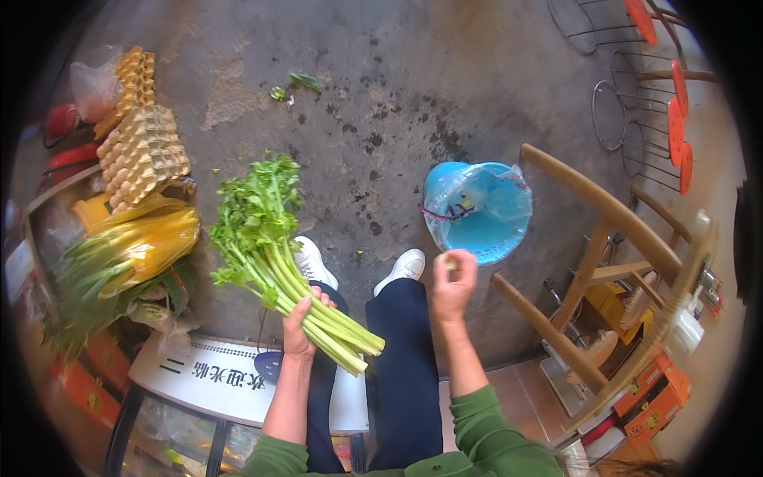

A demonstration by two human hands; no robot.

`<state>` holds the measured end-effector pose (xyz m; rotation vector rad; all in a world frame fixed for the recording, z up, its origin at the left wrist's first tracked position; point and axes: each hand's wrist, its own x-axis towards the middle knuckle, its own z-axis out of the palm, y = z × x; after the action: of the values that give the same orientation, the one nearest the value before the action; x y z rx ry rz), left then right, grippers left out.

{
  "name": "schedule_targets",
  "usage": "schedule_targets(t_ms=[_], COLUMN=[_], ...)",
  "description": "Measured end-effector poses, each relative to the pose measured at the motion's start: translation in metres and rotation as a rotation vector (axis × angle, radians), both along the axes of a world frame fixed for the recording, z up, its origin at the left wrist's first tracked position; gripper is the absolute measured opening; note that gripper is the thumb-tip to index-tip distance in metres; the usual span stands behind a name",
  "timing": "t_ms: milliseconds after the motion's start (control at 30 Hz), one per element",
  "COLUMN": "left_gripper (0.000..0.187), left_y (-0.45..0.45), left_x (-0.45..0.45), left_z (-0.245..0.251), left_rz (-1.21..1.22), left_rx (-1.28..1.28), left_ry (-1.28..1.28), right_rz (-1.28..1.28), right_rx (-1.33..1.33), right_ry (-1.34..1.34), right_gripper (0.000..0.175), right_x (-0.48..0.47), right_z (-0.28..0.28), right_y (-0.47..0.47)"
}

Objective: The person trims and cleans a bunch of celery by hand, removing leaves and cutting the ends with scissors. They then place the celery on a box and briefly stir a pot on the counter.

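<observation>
A bunch of leafy celery (280,256) lies slanted in my left hand (303,325), its leaves up and to the left, its pale cut stalk ends to the lower right. My right hand (455,285) is closed around a small pale piece, too small to name, at the near edge of a blue plastic bucket (506,238). A clear plastic bag lines the bucket, and some scraps lie inside it.
At left stand egg trays (143,155) and long green vegetables in a yellow plastic bag (155,238). A wooden chair (602,203) and wire-legged stools with orange seats (675,131) are at right. Green scraps (306,81) lie on the concrete floor.
</observation>
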<state>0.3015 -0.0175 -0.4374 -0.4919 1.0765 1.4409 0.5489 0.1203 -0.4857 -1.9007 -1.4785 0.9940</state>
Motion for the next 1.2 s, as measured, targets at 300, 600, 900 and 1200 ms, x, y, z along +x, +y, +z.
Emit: schedule_targets(t_ms=[300, 600, 900, 1200], left_gripper=[0.031, 0.039, 0.055, 0.093], left_y=[0.024, 0.08, 0.131, 0.128], left_x=[0.016, 0.053, 0.08, 0.076], left_z=[0.153, 0.287, 0.424, 0.468], left_rz=[-0.275, -0.414, -0.837, -1.377], left_rx=[0.038, 0.231, 0.091, -0.247], left_ry=[0.061, 0.547, 1.406, 1.798], right_rz=[0.305, 0.564, 0.443, 0.063], right_rx=[-0.495, -0.279, -0.158, -0.812], right_ry=[0.249, 0.237, 0.689, 1.288], right_gripper=[0.016, 0.1, 0.05, 0.044], right_x=[-0.003, -0.08, -0.089, -0.092], right_z=[0.221, 0.376, 0.434, 0.454], right_y=[0.014, -0.034, 0.022, 0.046])
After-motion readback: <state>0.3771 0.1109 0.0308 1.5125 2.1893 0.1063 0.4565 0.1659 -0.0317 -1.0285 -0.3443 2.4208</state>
